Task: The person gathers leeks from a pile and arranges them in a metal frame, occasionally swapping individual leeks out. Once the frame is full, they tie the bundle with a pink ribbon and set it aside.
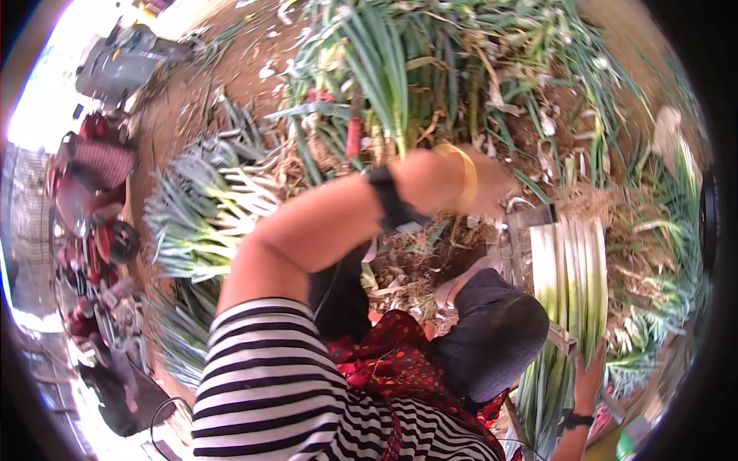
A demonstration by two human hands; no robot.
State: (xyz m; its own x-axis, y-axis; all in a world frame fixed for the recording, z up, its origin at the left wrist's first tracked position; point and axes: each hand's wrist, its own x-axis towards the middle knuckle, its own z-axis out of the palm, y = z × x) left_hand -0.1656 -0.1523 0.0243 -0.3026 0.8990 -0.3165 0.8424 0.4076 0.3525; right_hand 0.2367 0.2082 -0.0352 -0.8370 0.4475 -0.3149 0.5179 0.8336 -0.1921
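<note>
My left hand [490, 184] is smeared by motion beyond the root end of a bundle of leeks [569, 269]. A yellow bangle [467, 180] and a black wristband [390, 201] circle that arm. Close by the hand, a dark flat metal blade [533, 216] lies across the root end; whether the hand grips it is unclear. The leeks rest lengthwise on a narrow stand [563, 338], white stems away from me and green leaves towards me. My right hand [589, 378] holds the bundle's right side near the leaves, its fingers partly hidden.
A large heap of leeks [430, 69] lies ahead, with another pile [207, 207] at left and more leeks [653, 269] at right. Cut roots and scraps [415, 261] litter the ground by my legs. Motorbikes [96, 192] stand far left.
</note>
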